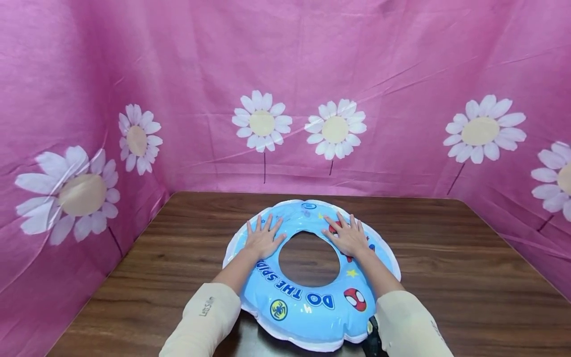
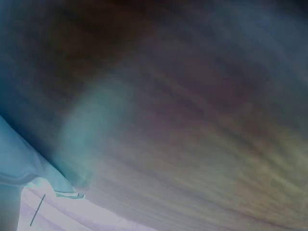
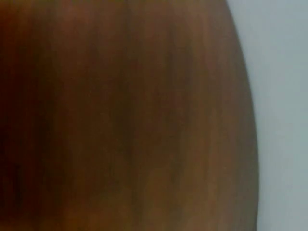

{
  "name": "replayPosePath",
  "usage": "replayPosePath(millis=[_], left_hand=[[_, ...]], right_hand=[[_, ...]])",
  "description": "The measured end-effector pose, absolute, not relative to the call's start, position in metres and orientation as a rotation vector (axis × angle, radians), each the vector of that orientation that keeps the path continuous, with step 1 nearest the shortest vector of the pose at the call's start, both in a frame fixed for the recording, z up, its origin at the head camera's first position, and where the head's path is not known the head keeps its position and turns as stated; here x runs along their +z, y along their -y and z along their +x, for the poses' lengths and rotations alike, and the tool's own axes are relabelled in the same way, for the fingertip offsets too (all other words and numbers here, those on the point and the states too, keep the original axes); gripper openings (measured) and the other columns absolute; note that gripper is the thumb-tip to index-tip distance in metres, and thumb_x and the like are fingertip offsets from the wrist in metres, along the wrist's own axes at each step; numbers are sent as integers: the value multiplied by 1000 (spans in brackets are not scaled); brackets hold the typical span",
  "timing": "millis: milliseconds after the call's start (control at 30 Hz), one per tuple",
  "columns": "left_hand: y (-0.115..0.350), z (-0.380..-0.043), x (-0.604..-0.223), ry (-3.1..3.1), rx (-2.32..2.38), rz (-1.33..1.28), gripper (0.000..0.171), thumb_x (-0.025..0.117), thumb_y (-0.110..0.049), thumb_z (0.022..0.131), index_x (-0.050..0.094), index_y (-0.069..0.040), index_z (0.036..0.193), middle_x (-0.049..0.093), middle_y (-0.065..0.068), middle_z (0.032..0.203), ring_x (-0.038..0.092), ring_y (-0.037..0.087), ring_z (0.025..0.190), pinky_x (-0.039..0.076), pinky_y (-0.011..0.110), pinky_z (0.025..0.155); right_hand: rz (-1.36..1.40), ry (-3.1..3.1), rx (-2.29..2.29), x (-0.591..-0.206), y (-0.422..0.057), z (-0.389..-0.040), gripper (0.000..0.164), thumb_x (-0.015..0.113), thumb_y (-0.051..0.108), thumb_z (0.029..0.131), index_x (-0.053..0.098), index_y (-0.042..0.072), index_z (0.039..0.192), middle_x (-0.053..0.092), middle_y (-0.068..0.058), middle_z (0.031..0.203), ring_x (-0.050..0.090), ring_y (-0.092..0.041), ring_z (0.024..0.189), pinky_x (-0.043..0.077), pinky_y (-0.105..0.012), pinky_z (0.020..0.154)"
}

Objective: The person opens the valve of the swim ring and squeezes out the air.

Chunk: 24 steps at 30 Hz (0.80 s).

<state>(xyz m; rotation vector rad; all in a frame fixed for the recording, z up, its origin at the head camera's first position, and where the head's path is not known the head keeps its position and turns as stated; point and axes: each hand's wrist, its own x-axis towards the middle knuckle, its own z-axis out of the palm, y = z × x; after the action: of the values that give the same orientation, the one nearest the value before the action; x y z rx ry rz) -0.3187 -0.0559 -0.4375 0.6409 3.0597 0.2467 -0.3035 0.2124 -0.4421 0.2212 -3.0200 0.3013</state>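
A light blue inflatable swim ring [image 1: 308,325] with a white rim lies on the wooden table, printed with letters, stars and red mask faces. On its left side rests my left hand [image 1: 260,241], fingers straight and spread over the vinyl. My right hand [image 1: 349,238] presses the opposite side in the same way, palm down, partly covering a red and blue printed figure. Both thumbs point toward the ring's central hole. The left wrist view is mostly blurred, with a bluish edge at lower left. Neither hand shows in the wrist views.
The brown wooden table [image 1: 450,258] extends around the ring. A black object [image 1: 373,339] is partly hidden by the ring and my right sleeve. A pink curtain [image 1: 294,59] with printed daisies hangs behind the table and along both sides.
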Motion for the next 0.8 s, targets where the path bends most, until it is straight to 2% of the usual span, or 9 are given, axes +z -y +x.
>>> replayPosePath(millis=[433,800], left_hand=[[55,-324,-443,-3035,219,609,61,17,-58,94,12,-31,148,3,6,153,-4,38,135,-7,60,100],[55,-318,-438,-3047,224,596,61,18,-58,94,18,-29,148,8,7,153,-1,38,135,-4,60,101]], right_hand=[[208,3023,311,-443,-213,-304,63,35,59,91,33,24,144,21,-18,148,4,-48,132,0,-58,103],[185,3025,317,-445,-212,-305,65,34,60,90,33,24,144,20,-18,148,4,-48,132,-1,-57,103]])
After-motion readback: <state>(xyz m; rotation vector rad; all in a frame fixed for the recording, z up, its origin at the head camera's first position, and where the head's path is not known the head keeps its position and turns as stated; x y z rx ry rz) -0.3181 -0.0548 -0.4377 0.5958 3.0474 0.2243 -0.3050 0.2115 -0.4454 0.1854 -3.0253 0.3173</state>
